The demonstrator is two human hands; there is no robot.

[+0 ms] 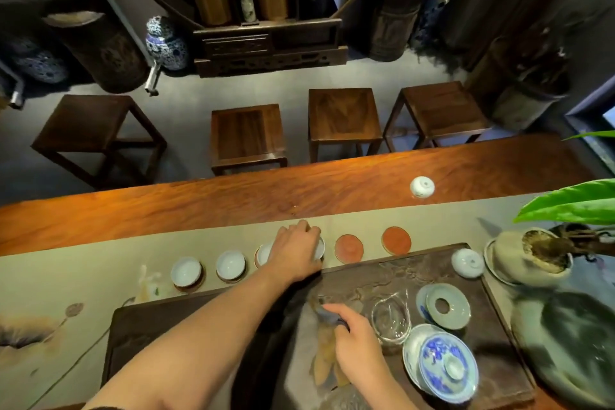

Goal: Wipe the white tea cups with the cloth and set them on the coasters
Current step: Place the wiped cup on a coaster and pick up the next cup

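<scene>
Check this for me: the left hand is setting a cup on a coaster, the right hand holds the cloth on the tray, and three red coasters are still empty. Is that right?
Not quite. The head view shows two empty red coasters, not three. The rest stands: the left hand is setting a cup on a coaster, and the right hand holds the cloth on the tray.

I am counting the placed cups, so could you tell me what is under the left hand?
The left hand covers a white tea cup; only its right rim shows. Whether a coaster lies beneath it cannot be seen.

Six white cups (186,271), two bare red coasters (348,248), four wooden stools (248,134), two hands (296,248).
</scene>
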